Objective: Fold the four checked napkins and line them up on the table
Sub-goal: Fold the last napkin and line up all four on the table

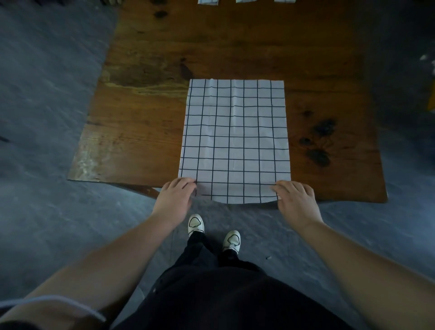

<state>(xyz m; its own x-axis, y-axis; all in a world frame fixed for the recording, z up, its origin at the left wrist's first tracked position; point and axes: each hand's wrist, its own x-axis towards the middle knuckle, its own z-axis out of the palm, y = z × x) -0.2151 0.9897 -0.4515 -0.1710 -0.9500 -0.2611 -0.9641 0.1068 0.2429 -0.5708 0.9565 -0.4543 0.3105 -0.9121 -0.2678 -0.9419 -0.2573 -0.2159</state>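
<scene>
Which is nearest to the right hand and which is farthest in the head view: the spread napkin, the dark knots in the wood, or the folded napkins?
1. The spread napkin: the right hand grips its near right corner.
2. The dark knots: in the wood beyond the hand, on the right side.
3. The folded napkins: way off at the far edge of the table.

This looks like a bare, dim workroom or studio rather than a furnished home: a worn brown wooden table [146, 113], its slab top marked with dark knots and pale stains, stands on a rough grey concrete floor [47, 94] that surrounds it on every visible side.
</scene>
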